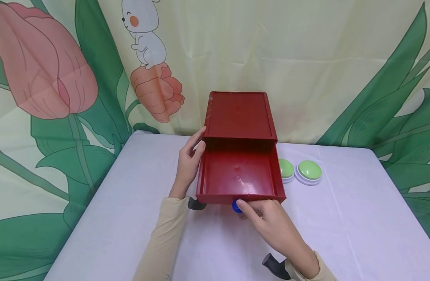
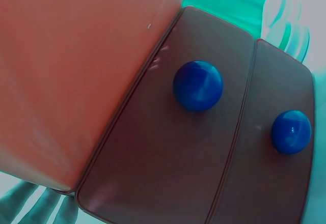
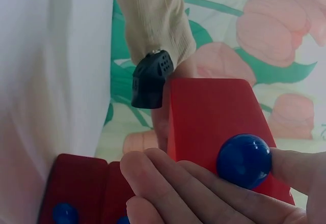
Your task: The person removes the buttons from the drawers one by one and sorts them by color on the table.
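A dark red drawer cabinet (image 1: 239, 115) stands near the back of the table. Its top drawer (image 1: 222, 175) is pulled out toward me, with its bare red floor showing. My right hand (image 1: 276, 224) pinches the blue knob (image 3: 243, 161) on that drawer's front between thumb and fingers. Against the cabinet's left side rests my left hand (image 1: 187, 166), fingers extended. Below the pulled-out drawer, the left wrist view shows two closed lower drawers, one with a round blue knob (image 2: 198, 86), the other with a similar knob (image 2: 291, 132).
Two green-topped round white objects sit right of the cabinet, one push-button-like (image 1: 309, 171), the other (image 1: 286, 168) partly hidden by the drawer. A white cloth covers the table (image 1: 341, 222). A printed curtain (image 1: 299, 70) hangs behind it.
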Available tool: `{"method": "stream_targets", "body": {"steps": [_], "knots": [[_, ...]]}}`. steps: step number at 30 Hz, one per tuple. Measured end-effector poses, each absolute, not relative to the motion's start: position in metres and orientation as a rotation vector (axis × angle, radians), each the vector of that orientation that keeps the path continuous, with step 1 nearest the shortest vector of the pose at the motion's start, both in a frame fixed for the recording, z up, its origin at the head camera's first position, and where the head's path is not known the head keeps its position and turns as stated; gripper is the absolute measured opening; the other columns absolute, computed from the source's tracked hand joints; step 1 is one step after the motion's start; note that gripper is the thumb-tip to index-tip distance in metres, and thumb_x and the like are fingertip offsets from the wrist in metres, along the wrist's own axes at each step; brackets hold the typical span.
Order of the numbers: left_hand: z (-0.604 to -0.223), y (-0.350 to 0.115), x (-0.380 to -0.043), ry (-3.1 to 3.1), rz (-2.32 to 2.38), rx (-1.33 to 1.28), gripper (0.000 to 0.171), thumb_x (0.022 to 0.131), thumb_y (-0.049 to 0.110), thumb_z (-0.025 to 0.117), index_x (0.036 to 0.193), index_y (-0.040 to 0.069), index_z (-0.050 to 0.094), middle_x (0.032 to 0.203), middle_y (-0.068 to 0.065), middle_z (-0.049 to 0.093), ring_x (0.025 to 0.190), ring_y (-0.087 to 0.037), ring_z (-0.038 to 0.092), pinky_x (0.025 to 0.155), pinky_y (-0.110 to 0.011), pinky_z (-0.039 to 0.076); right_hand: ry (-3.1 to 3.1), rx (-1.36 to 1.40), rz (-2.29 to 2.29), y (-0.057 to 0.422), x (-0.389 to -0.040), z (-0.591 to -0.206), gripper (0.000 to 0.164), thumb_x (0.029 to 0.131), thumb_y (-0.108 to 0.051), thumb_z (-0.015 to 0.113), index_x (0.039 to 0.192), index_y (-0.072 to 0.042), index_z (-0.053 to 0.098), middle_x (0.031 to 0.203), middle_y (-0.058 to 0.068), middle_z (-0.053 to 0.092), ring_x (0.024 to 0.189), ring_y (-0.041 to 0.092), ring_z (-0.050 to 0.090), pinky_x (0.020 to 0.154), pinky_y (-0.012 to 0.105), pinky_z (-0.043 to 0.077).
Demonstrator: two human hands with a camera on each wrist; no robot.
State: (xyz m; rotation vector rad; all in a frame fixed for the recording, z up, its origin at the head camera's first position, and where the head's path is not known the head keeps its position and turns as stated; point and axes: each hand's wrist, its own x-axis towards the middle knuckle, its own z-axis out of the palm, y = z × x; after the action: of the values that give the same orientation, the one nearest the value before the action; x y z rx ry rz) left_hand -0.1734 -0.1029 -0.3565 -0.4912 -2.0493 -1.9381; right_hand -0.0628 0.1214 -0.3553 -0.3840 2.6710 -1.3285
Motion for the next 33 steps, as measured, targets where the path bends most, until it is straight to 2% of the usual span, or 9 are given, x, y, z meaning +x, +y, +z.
{"method": "stream_targets", "body": {"steps": [5, 11, 19, 25, 29, 33], "knots": [[-0.357, -0.103, -0.174, -2.044, -1.932, -0.496, 0.046, 0.103, 0.011, 0.048, 0.148, 0.003, 0.045, 0.151, -0.013, 0.047, 0.135, -0.024, 0.047, 0.103, -0.044, 0.05, 2.654, -0.388, -1.352, 0.121, -0.064, -0.356, 0.034, 0.096, -0.05, 0.059, 0.095, -0.021, 0.079, 0.088, -0.01, 0.073, 0.079, 0.002, 0.067, 0.074, 0.022, 0.056], [-0.358, -0.105, -0.175, -2.037, -1.918, -0.504, 0.043, 0.105, 0.011, 0.044, 0.147, 0.001, 0.046, 0.149, -0.014, 0.049, 0.135, -0.025, 0.05, 0.109, -0.04, 0.045, 2.681, -0.403, -1.361, 0.12, -0.067, -0.355, 0.035, 0.097, -0.048, 0.059, 0.09, -0.02, 0.079, 0.082, -0.01, 0.073, 0.076, 0.005, 0.068, 0.072, 0.023, 0.056], [-0.358, -0.105, -0.176, -2.03, -1.908, -0.484, 0.041, 0.104, 0.01, 0.045, 0.145, 0.001, 0.049, 0.148, -0.014, 0.05, 0.134, -0.025, 0.05, 0.108, -0.038, 0.045, 2.695, -0.38, -1.387, 0.119, -0.075, -0.354, 0.033, 0.097, -0.045, 0.06, 0.089, -0.02, 0.08, 0.078, -0.011, 0.073, 0.073, 0.004, 0.067, 0.07, 0.026, 0.055], [-0.358, -0.104, -0.178, -2.04, -1.908, -0.46, 0.041, 0.104, 0.01, 0.046, 0.144, 0.002, 0.05, 0.147, -0.014, 0.052, 0.134, -0.024, 0.051, 0.108, -0.037, 0.046, 2.709, -0.372, -1.387, 0.119, -0.083, -0.355, 0.031, 0.097, -0.044, 0.061, 0.087, -0.021, 0.08, 0.078, -0.009, 0.073, 0.074, 0.011, 0.066, 0.069, 0.028, 0.055], [-0.358, -0.104, -0.177, -2.062, -1.886, -0.438, 0.04, 0.104, 0.011, 0.047, 0.144, 0.004, 0.051, 0.146, -0.013, 0.052, 0.133, -0.024, 0.052, 0.108, -0.037, 0.046, 2.721, -0.365, -1.399, 0.12, -0.088, -0.356, 0.031, 0.096, -0.045, 0.062, 0.085, -0.022, 0.08, 0.076, -0.01, 0.073, 0.072, 0.008, 0.065, 0.069, 0.028, 0.054], [-0.356, -0.105, -0.177, -2.08, -1.869, -0.428, 0.041, 0.104, 0.011, 0.047, 0.144, 0.005, 0.051, 0.146, -0.013, 0.052, 0.132, -0.024, 0.052, 0.108, -0.038, 0.046, 2.709, -0.35, -1.423, 0.119, -0.095, -0.357, 0.033, 0.096, -0.046, 0.061, 0.085, -0.021, 0.08, 0.076, -0.009, 0.074, 0.075, 0.011, 0.068, 0.071, 0.03, 0.055]]}}
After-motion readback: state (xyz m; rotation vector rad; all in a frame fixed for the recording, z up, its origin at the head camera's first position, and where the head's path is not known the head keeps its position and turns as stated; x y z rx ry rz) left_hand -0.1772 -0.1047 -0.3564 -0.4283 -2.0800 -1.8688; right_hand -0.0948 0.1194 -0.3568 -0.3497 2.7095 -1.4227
